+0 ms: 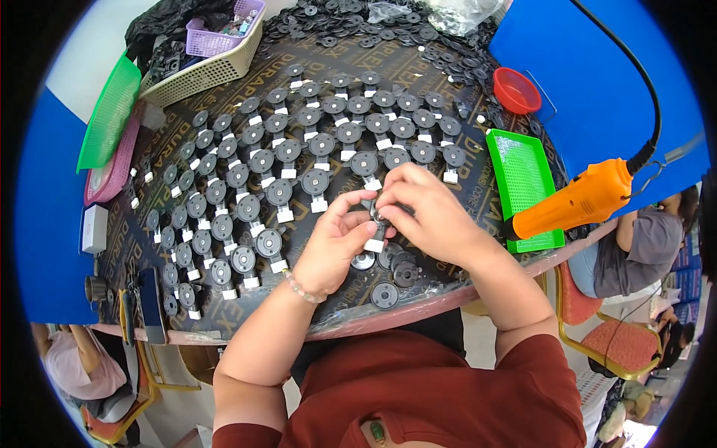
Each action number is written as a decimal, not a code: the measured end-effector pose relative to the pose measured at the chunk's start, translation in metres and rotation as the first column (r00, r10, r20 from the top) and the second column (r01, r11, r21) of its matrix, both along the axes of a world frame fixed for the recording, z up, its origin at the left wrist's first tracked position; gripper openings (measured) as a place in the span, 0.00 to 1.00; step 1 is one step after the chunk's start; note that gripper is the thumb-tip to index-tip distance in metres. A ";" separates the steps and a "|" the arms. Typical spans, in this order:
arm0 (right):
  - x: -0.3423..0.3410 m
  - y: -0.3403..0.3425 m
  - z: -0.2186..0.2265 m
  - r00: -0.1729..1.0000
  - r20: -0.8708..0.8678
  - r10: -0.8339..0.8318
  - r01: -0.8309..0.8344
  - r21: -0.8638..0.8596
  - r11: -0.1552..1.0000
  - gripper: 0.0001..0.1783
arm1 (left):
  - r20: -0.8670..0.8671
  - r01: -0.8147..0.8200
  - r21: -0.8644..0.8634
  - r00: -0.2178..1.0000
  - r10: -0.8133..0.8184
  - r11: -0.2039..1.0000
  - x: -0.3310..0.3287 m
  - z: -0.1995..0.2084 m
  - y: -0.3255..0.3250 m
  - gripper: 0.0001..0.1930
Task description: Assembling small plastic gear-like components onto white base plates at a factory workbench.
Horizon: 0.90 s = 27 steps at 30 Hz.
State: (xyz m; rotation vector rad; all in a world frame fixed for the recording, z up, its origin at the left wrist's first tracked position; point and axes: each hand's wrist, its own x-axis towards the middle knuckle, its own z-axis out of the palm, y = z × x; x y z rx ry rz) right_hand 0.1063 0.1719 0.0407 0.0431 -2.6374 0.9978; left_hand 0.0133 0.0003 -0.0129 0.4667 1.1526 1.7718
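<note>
Between my two hands, over the near middle of the table, is a black disc part with a white block [374, 245] at its lower end. My left hand [337, 240] grips it, thumb and fingers closed round its side. The fingers of my right hand [427, 211] pinch its upper part, so most of the disc is hidden. Just below my hands lie several loose black discs [384, 295]. Beyond them, rows of black discs with white blocks, such as this assembled disc part [315, 181], cover the dark printed table [291, 224].
An orange power screwdriver [573, 200] hangs by a cable at right, over a green tray [514, 160]. Behind stands a red bowl [517, 91]. A heap of black discs [358, 30] lies at the far edge. Baskets [205, 78] stand far left; a phone [151, 305] lies near left.
</note>
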 end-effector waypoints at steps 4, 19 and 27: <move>0.006 0.008 0.009 0.978 -0.082 -0.193 0.180 -0.144 0.973 0.08 | 0.150 -0.033 0.048 0.988 0.025 0.998 0.005 0.008 0.003 0.22; -0.138 0.196 -0.026 0.613 -0.198 -0.764 0.779 0.309 0.545 0.15 | 0.127 -0.115 -0.009 0.985 0.115 0.993 -0.005 -0.001 0.003 0.15; -0.194 0.321 -0.079 0.649 0.046 -0.759 0.636 0.515 0.575 0.16 | 0.289 -0.115 0.070 0.953 0.090 0.991 -0.007 0.001 0.000 0.15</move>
